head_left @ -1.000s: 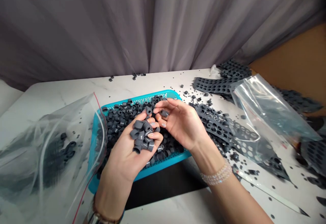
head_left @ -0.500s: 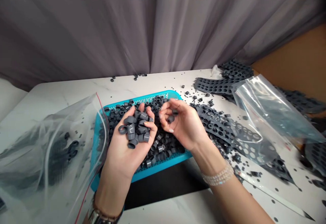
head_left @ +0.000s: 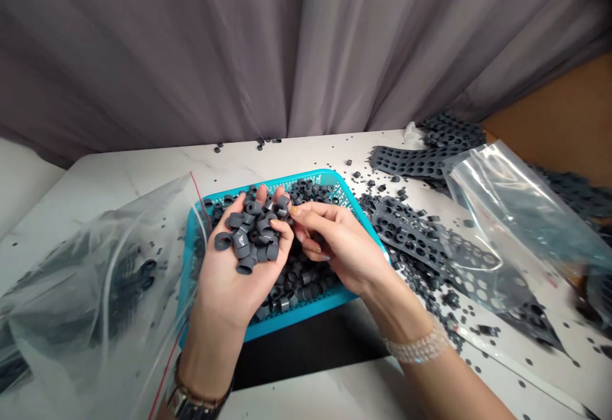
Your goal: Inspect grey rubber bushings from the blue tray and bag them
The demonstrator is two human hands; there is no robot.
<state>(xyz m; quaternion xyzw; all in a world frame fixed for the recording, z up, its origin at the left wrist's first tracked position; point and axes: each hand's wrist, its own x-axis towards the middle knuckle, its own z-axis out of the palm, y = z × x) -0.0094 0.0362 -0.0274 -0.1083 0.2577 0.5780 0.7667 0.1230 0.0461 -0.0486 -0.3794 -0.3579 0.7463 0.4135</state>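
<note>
Cupped palm up, my left hand (head_left: 234, 292) holds a heap of small dark grey rubber caps (head_left: 255, 232), short hollow cylinders. My right hand (head_left: 342, 241) is beside it, thumb and forefinger pinched at a cap on the heap's right edge, near the left fingertips. Its other fingers curl inward; what lies within them is partly hidden. Below both hands stands a turquoise perforated basket (head_left: 268, 329) filled with many more of these caps.
On the left a clear zip bag (head_left: 62, 267) holding dark parts overlaps the basket's edge. To the right lie punched rubber sheets (head_left: 406, 229), scattered caps and bits, and another clear bag (head_left: 526, 197). A grey curtain (head_left: 239, 50) hangs behind the white table (head_left: 143, 165).
My right hand has moved left to the heap, and its fingers have closed into a pinch there. My left hand still holds the caps. The view has shifted slightly.
</note>
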